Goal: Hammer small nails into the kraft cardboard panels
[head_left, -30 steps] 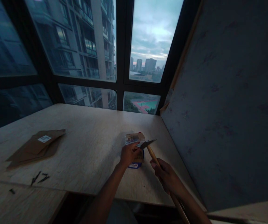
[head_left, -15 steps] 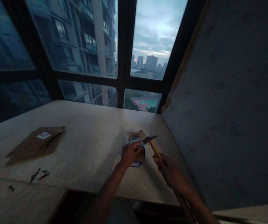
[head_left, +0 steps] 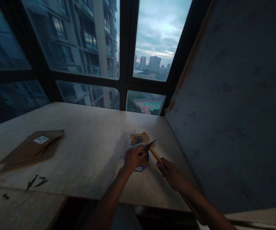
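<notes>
My right hand (head_left: 172,172) is closed round the wooden handle of a hammer (head_left: 156,155). The hammer's dark metal head is tilted and lies right at the fingertips of my left hand (head_left: 133,157). The fingers of that hand are pinched together; whatever they hold is hidden by the hand and the dim light. Under and around the left hand is a package (head_left: 139,139) with a brown printed card and clear plastic. A blue part with a white label shows at its near end.
Brown paper envelopes (head_left: 29,148) with a white label rest at the left of the pale table (head_left: 85,137). Several small dark screw-like pieces (head_left: 41,182) lie in front of them. A patterned wall (head_left: 233,111) borders the right side, with windows behind the table.
The hammer head has come down and slightly left, closer to my left fingertips. My left hand has stayed nearly in place. The whole view has shifted a little.
</notes>
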A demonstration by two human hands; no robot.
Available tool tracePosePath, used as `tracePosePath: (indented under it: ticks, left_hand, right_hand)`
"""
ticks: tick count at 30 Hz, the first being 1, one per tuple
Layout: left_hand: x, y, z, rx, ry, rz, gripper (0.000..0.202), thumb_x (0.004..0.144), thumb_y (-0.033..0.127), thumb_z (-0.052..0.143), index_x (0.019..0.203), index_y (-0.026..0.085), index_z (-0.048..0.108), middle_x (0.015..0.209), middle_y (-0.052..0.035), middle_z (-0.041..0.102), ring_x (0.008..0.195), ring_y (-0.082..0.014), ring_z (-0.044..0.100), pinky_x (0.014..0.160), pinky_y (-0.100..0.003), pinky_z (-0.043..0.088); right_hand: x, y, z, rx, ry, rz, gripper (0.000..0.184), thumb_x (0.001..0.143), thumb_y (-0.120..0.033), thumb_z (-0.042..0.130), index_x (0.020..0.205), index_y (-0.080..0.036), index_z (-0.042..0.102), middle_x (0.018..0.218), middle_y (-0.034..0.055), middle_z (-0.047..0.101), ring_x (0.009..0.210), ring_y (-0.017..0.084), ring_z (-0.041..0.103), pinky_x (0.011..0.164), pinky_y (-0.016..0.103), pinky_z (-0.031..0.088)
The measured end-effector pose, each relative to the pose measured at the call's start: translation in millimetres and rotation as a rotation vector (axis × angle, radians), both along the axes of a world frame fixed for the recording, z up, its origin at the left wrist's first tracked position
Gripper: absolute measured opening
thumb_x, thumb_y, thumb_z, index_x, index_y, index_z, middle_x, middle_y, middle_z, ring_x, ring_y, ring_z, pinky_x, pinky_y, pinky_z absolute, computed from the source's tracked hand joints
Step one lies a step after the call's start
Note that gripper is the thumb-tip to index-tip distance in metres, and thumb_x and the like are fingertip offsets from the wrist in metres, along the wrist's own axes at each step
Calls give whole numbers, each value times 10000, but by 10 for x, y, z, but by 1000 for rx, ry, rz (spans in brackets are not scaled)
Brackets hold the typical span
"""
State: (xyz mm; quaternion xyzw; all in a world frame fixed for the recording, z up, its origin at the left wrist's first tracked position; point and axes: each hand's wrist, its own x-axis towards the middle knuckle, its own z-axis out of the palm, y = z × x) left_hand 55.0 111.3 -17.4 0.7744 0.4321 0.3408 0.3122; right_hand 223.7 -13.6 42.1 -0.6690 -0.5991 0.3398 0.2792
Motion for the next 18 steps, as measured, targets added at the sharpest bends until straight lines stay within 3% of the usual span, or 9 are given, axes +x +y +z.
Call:
tracePosePath:
  ticks: [5,11,14,18]
  left_hand:
    - [10,0,-11,-10,-26,9,363,804,170,700,1158,251,698,937,-33,790,899,-215,747,852,-327,551]
    - [0,3,-25,-4,23,-8,302,802,192,704,1097,252,722,904,-31,792,872,-231,748,822,-340,545]
    - [0,-5,-9,-21,10,-2,317,808,187,700,1119,240,716,913,-40,791,885,-237,748,836,-351,547]
    - [4,-9,-1,-38,-9,5,366,799,166,707,1161,218,698,923,-49,790,893,-234,747,847,-353,551]
  right_hand:
    - [8,-8,-9,85,102,-88,295,946,-487,411,834,-229,501,649,-44,473,515,117,412,475,235,306]
    - [0,42,-125,57,96,-54,257,879,-439,501,742,-221,507,606,-34,490,505,118,433,454,224,293]
    - [-22,6,-74,8,188,-108,301,913,-502,452,795,-227,491,601,-57,449,432,92,363,389,210,240]
    - [-49,-66,-40,68,311,-161,357,895,-567,493,817,-219,497,586,-80,403,427,77,350,378,190,261]
